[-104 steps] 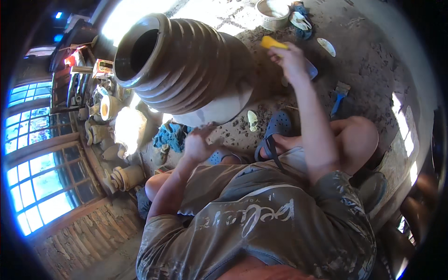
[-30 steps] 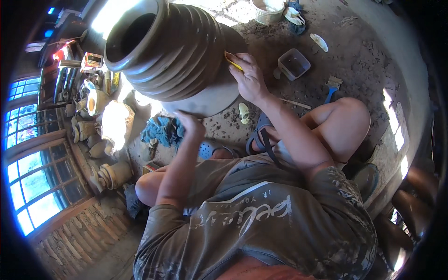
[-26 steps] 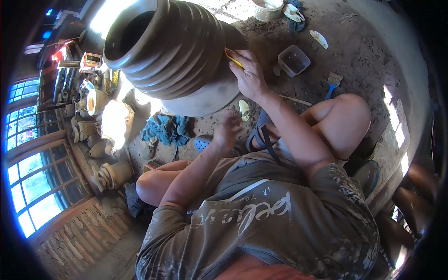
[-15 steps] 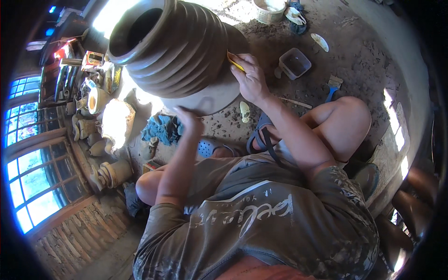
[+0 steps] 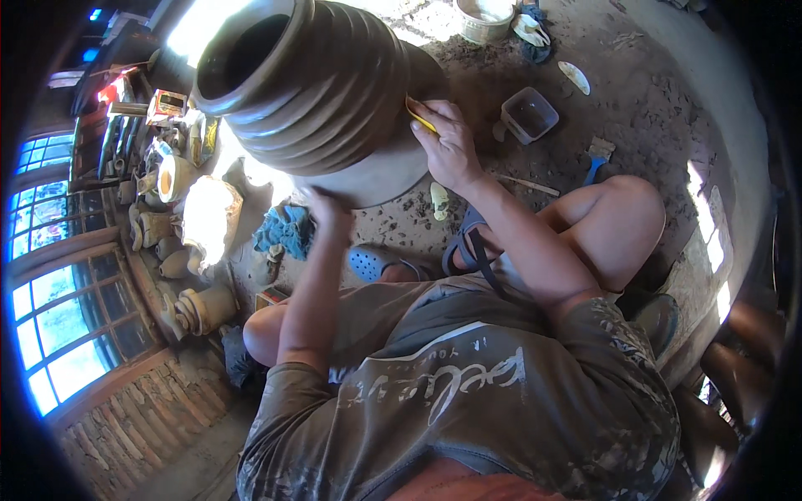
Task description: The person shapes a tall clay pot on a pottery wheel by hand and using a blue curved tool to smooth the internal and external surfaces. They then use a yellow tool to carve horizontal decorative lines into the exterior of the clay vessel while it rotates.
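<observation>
A large brown clay pot with ridges round its body stands on a round grey turntable, its wide dark mouth toward the upper left. My right hand is closed on a thin yellow scraper, held against or close by the pot's lower right side; the exact contact is hidden. At the turntable's near left rim is my left hand, fingers stretched and slightly blurred, with nothing seen in it. Beside that hand lies a crumpled blue-green cloth.
Right of the pot are a clear plastic tub, a blue-handled brush, a thin stick and a whitish bucket. Clay scraps litter the floor. Several small pots and other goods line the left, below the windows.
My left hand has shifted a little left along the turntable's rim. My right hand, with the scraper, stays nearly in place, its wrist slightly turned.
</observation>
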`<state>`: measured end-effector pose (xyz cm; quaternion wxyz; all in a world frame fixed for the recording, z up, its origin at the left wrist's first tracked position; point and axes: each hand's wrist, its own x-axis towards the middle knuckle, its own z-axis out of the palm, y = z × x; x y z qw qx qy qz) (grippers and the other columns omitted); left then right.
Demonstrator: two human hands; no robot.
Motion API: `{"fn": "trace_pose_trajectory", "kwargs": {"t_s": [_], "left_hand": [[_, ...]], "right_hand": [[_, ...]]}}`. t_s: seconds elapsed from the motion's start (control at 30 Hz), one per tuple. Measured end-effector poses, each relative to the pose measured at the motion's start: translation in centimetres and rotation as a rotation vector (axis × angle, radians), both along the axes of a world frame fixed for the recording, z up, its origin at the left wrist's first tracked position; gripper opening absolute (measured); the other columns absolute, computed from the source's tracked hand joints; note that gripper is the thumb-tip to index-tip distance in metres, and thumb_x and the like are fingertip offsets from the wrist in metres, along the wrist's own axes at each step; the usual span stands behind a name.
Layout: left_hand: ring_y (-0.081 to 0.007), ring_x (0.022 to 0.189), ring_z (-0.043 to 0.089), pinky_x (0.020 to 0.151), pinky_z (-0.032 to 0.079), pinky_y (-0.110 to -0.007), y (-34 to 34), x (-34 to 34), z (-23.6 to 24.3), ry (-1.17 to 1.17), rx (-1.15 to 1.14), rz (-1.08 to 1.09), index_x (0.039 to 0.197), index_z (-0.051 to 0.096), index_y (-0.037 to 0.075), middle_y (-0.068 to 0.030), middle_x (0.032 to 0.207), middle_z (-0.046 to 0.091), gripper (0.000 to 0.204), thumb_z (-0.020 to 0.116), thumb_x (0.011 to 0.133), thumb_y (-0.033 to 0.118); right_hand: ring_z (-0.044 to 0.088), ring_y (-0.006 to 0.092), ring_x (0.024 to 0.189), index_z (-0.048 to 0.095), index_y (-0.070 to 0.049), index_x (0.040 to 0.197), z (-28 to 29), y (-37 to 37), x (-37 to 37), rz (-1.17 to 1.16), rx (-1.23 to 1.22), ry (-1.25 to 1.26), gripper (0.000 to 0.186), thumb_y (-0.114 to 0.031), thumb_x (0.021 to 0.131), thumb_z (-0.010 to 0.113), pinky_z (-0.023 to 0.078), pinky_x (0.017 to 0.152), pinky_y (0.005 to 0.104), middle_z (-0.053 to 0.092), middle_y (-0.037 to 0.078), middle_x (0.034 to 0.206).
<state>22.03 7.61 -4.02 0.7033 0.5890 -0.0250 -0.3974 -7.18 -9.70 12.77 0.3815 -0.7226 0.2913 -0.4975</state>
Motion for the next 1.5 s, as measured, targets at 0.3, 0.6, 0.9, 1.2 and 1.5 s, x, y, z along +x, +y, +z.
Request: {"fn": "trace_pose_trajectory", "kwargs": {"t_s": [0.3,0.6,0.9,1.2,1.5], "left_hand": [[-0.0195,0.096,0.062,0.082,0.049,-0.034,-1.8,-25.4,11.7,0.264,0.299,-1.032,0.125,0.061,0.003,-0.0118,0.114,0.066,0.053,0.053,0.102,0.05],[-0.0123,0.075,0.061,0.066,0.045,-0.026,-2.6,-19.6,16.2,-0.329,0.338,-1.046,0.097,0.071,0.001,-0.0034,0.079,0.068,0.042,0.063,0.099,0.042],[-0.0051,0.075,0.055,0.062,0.041,-0.021,-5.0,-22.2,19.1,-0.361,0.017,-0.494,0.115,0.071,0.002,0.0007,0.09,0.067,0.032,0.069,0.097,0.029],[-0.0033,0.069,0.053,0.063,0.041,-0.021,-3.2,-21.3,19.3,-0.203,-0.051,-0.602,0.099,0.074,0.007,0.0025,0.083,0.07,0.015,0.073,0.095,0.022],[-0.0127,0.078,0.061,0.076,0.05,-0.028,-1.3,-11.7,13.3,-0.428,0.111,-0.074,0.105,0.069,-0.003,-0.0052,0.088,0.07,0.024,0.072,0.095,0.019]], "right_hand": [[0.06,0.0274,0.106,0.065,-0.003,0.131,-2.1,-0.4,-1.8,-0.063,0.016,0.056,0.036,-0.012,0.096,0.061,0.047,0.096,0.0336,0.064,0.014,0.112],[0.062,0.0251,0.105,0.066,-0.002,0.128,-1.9,1.2,-2.7,-0.021,0.118,0.021,0.033,-0.014,0.097,0.061,0.048,0.093,0.0333,0.066,0.013,0.113],[0.067,0.0152,0.093,0.069,-0.001,0.117,-0.3,4.8,-6.7,0.251,1.191,-0.562,0.026,-0.012,0.094,0.064,0.053,0.082,0.0295,0.071,0.008,0.103],[0.065,0.0095,0.087,0.072,-0.004,0.112,2.2,6.3,-8.2,0.418,1.256,-0.255,0.027,-0.025,0.096,0.066,0.05,0.076,0.028,0.071,0.001,0.096],[0.069,0.0268,0.093,0.072,-0.001,0.113,1.3,-0.4,-6.1,-0.032,0.272,0.081,0.028,-0.022,0.096,0.066,0.053,0.081,0.0363,0.07,0.017,0.101]]}}
